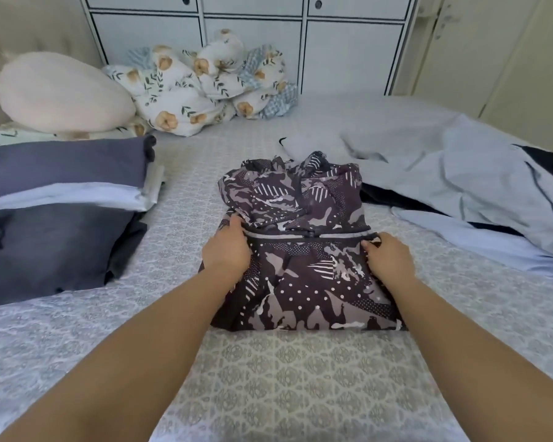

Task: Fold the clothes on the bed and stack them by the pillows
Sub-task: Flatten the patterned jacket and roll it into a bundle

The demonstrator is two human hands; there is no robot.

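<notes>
Now the patterned garment (304, 250), lying mid-bed (300, 393), is pinched at its folded-over hem by the left hand (227, 250) and right hand (390, 256), both arms outstretched. Bare bedspread is seen nearside; folded clothes (58, 218) are stacked leftward, loose garments (460, 173) rightward.

At frame centre, left hand (227, 250) and right hand (388, 255) seemingly pinch the folded dark camouflage-print jacket's (304, 282) hem.

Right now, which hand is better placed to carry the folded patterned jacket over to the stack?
Left. The left hand already grips the patterned jacket on the side facing the folded stack; the right hand is further away.
</notes>
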